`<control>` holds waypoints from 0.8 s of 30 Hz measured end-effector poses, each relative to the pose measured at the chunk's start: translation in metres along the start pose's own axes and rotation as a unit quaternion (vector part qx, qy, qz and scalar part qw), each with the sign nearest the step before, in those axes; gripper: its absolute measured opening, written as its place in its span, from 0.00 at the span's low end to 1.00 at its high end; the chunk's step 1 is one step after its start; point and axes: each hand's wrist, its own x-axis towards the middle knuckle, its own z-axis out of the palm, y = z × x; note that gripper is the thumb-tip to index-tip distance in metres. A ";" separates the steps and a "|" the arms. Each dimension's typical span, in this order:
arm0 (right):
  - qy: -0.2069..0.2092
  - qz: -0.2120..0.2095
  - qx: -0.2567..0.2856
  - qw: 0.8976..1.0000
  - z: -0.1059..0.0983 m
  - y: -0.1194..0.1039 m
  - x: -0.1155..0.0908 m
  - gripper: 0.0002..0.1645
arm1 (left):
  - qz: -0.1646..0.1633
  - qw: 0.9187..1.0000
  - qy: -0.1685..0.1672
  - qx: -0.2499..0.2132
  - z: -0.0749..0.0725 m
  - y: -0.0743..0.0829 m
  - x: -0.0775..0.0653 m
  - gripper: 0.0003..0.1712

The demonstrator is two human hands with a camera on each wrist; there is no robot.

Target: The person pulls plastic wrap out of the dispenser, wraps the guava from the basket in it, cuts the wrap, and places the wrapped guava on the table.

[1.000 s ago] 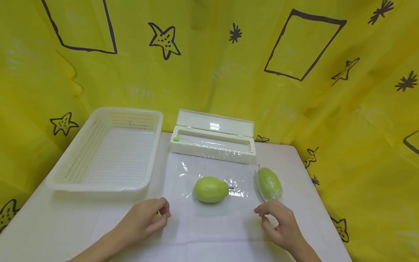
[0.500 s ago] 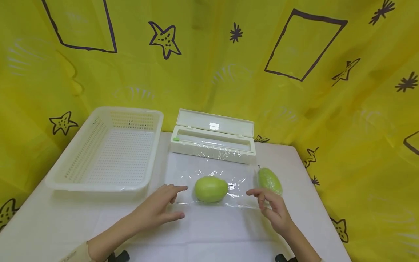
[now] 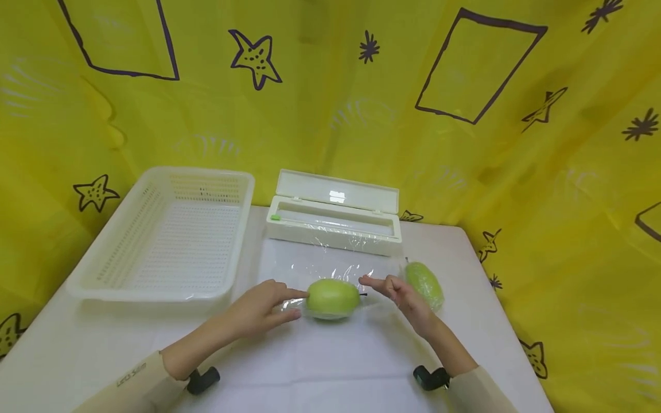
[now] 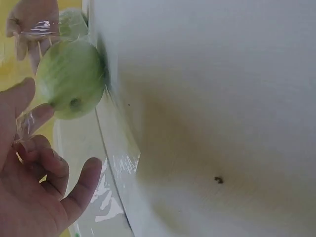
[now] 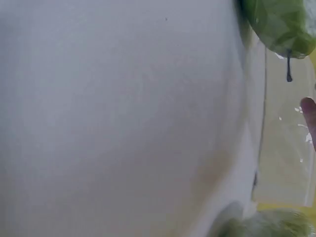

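A pale green oval melon [image 3: 333,299] with a short dark stem lies on its side, on clear plastic wrap [image 3: 315,261]. The wrap's near part comes up over the front of the fruit. My left hand [image 3: 263,308] touches the melon's left end with an extended index finger, thumb apart below it. Clear film crosses that finger in the left wrist view. Straight fingers of my right hand [image 3: 405,298] point at the stem end from the right. Behind them sits a second melon [image 3: 424,285], wrapped in film. In the right wrist view only a fingertip [image 5: 308,111] shows.
A white wrap dispenser box [image 3: 334,235] with its lid up and a green slider [image 3: 276,217] stands behind the melon. A white perforated basket [image 3: 242,246] occupies the left side of the white table [image 3: 356,370]. A yellow patterned curtain [image 3: 320,86] hangs behind.
Both hands have moved inward to the melon, their fingers straightening. The near edge of the wrap has lifted off the table and gone over the front of the fruit.
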 end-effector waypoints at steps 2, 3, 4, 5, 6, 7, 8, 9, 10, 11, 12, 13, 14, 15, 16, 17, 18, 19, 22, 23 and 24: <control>0.034 -0.003 0.033 0.999 -0.003 0.004 0.003 0.12 | 0.012 1.000 0.019 -0.002 0.001 -0.002 0.003 0.17; 0.058 0.003 0.052 0.997 -0.003 0.006 0.005 0.10 | 0.017 0.999 0.030 -0.004 0.001 -0.002 0.004 0.15; 0.084 0.013 0.072 0.994 -0.003 0.007 0.007 0.09 | 0.020 0.999 0.040 -0.007 0.001 -0.002 0.006 0.12; 0.109 0.024 0.089 0.990 -0.003 0.008 0.009 0.10 | 0.022 0.999 0.047 -0.013 0.001 -0.002 0.008 0.11; 0.130 0.037 0.099 0.986 -0.003 0.010 0.011 0.11 | 0.022 0.998 0.051 -0.020 0.001 -0.002 0.010 0.10; 0.147 0.048 0.105 0.982 -0.002 0.011 0.012 0.12 | 0.023 0.998 0.051 -0.028 0.001 -0.002 0.012 0.09; 0.164 0.063 0.105 0.979 -0.001 0.011 0.014 0.13 | 0.023 0.998 0.047 -0.034 0.001 -0.001 0.014 0.09; 0.181 0.080 0.101 0.975 0.001 0.011 0.016 0.12 | 0.025 0.998 0.041 -0.042 0.001 -0.001 0.016 0.10; 0.195 0.091 0.091 0.972 0.002 0.011 0.018 0.12 | 0.028 0.998 0.032 -0.051 0.001 -0.001 0.018 0.11; 0.211 0.103 0.077 0.969 0.003 0.011 0.019 0.11 | 0.029 0.997 0.022 -0.061 0.001 0.000 0.020 0.12; 0.231 0.115 0.060 0.964 0.005 0.010 0.021 0.10 | 0.030 0.997 0.015 -0.072 0.001 0.000 0.022 0.13; 0.252 0.128 0.045 0.958 0.006 0.010 0.023 0.09 | 0.033 0.996 0.011 -0.079 0.002 0.000 0.023 0.13; 0.275 0.140 0.029 0.951 0.007 0.009 0.025 0.08 | 0.035 0.996 0.009 -0.085 0.002 -0.001 0.024 0.13; 0.295 0.153 0.006 0.943 0.008 0.009 0.027 0.08 | 0.038 0.995 0.010 -0.092 0.003 -0.001 0.024 0.13; 0.311 0.165 -0.024 0.936 0.009 0.009 0.030 0.08 | 0.040 0.994 0.015 -0.096 0.003 -0.001 0.025 0.12; 0.320 0.179 -0.055 0.929 0.010 0.008 0.032 0.07 | 0.041 0.994 0.019 -0.099 0.004 -0.001 0.025 0.11; 0.322 0.193 -0.091 0.922 0.010 0.009 0.033 0.06 | 0.045 0.994 0.024 -0.101 0.004 -0.002 0.025 0.11; 0.319 0.203 -0.131 0.916 0.011 0.009 0.035 0.06 | 0.048 0.993 0.030 -0.100 0.004 -0.002 0.025 0.10; 0.290 0.217 -0.246 0.899 0.013 0.011 0.038 0.06 | 0.054 0.993 0.041 -0.100 0.005 -0.002 0.026 0.08; 0.279 0.215 -0.272 0.895 0.014 0.013 0.039 0.05 | 0.052 0.992 0.042 -0.105 0.005 -0.003 0.026 0.06; 0.271 0.214 -0.298 0.890 0.014 0.014 0.040 0.05 | 0.050 0.992 0.042 -0.112 0.006 -0.003 0.026 0.06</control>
